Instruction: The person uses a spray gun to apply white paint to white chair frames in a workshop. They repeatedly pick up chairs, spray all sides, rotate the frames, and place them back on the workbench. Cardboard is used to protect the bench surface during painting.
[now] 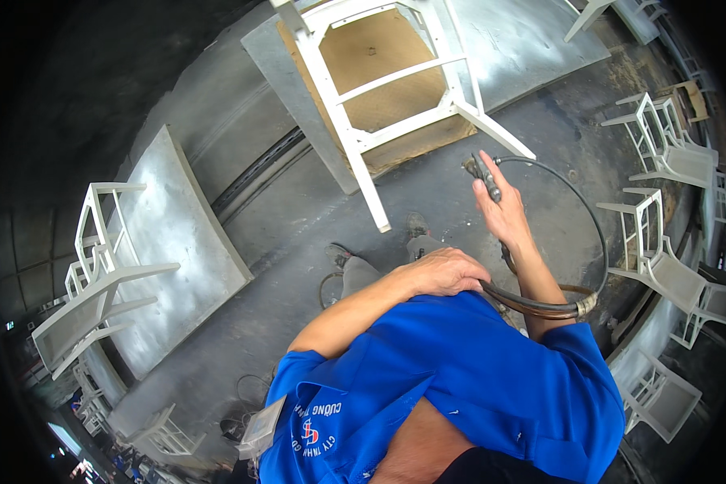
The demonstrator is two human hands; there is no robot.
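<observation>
My right hand (506, 216) is closed around a small dark metal spray gun (484, 173), its front toward the white chair. From the gun a thin black hose (595, 211) loops out to the right and back to my waist. There, my left hand (445, 271) lies against my blue shirt, its fingers curled over a bundle of hoses (532, 303). Ahead of both hands is a white chair frame (369, 189), tipped over on a brown board (379, 48). One leg reaches close to the gun without visibly touching it.
The brown board rests on a metal-covered platform (532, 56). On the left, another metal-topped platform (165, 242) carries white chairs (105, 302). Several more white chairs (673, 278) stand along the right. A dark slotted track (258, 171) runs across the floor between the platforms.
</observation>
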